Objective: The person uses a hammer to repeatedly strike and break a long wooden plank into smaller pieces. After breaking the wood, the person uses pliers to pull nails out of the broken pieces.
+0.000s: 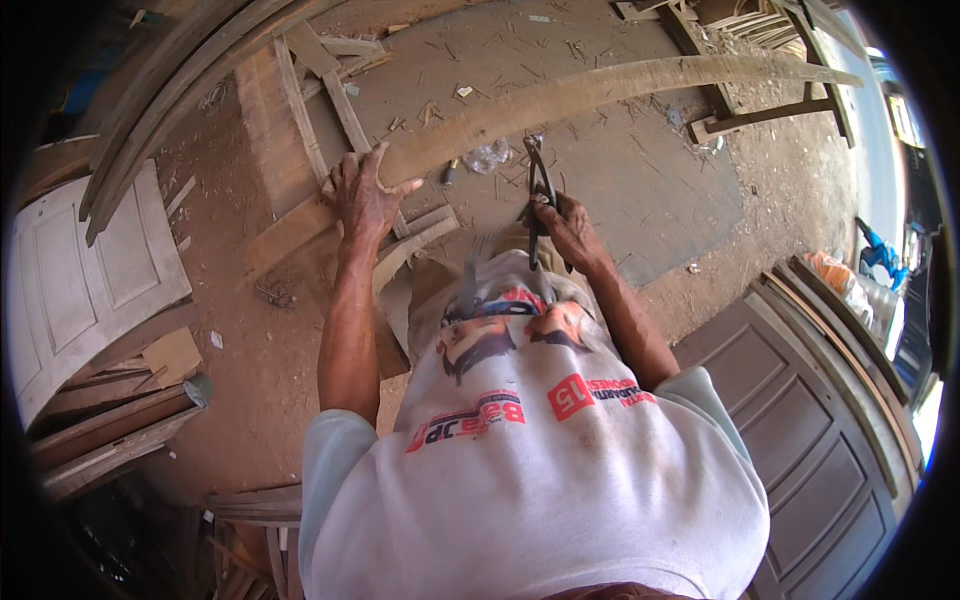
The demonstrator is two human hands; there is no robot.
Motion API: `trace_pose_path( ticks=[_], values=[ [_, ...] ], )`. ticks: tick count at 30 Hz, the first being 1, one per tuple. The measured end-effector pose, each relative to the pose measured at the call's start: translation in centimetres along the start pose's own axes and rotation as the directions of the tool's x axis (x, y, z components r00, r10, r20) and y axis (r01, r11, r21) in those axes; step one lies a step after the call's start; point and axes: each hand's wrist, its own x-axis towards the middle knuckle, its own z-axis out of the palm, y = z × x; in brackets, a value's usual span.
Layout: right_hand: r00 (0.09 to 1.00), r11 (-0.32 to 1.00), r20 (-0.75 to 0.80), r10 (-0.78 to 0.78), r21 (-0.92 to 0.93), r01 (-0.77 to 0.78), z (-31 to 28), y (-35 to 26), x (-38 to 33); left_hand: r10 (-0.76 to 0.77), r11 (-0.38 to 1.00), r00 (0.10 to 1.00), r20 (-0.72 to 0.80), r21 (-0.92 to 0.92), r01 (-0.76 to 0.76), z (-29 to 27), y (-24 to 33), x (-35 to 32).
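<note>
A long wooden plank (560, 102) runs across in front of me, one end at the left and the other up at the far right. My left hand (362, 190) lies over its left part, fingers bent over the wood and thumb stuck out to the right. In my right hand (568, 228) is a dark, narrow tool (540, 172) with two long bars, held upright close to my lap. Its exact kind is not clear. The fingers wrap round its lower part, just on the near side of the plank.
Timber supports stand under the plank, including a wooden frame (770, 118) at the far right. Long curved boards (165, 100) lean at the upper left. A pale panelled door (100, 270) lies left, a grey one (790, 430) right. Wood scraps litter the floor (660, 190).
</note>
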Motion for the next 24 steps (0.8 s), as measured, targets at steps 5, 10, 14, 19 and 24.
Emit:
trace_pose_path(
  ticks=[5, 10, 14, 19, 24],
  values=[
    [0.999, 0.999, -0.017, -0.036, 0.036, 0.037, 0.2, -0.4, -0.5, 0.112, 0.993, 0.990, -0.082, 0.041, -0.109, 0.4, 0.4, 0.3],
    [0.997, 0.996, 0.009, -0.079, -0.033, 0.079, 0.3, -0.6, -0.4, 0.092, 0.996, 0.992, -0.090, 0.018, -0.091, 1.1, -0.4, 0.3],
    [0.994, 0.994, 0.008, -0.109, 0.026, 0.108, 0.6, 0.3, 0.8, 0.071, 0.991, 0.994, -0.081, 0.115, -0.062, 0.5, 0.4, 0.4],
    [0.993, 0.993, 0.027, -0.118, 0.000, 0.118, 0.2, 1.1, 1.7, 0.027, 0.995, 0.999, -0.046, 0.095, -0.023, 0.5, 0.4, 0.5],
    [0.995, 0.993, 0.087, -0.037, -0.109, 0.047, -1.7, 1.2, 2.5, 0.029, 0.997, 0.999, -0.031, 0.070, -0.027, 0.8, 0.4, 0.4]
  ],
)
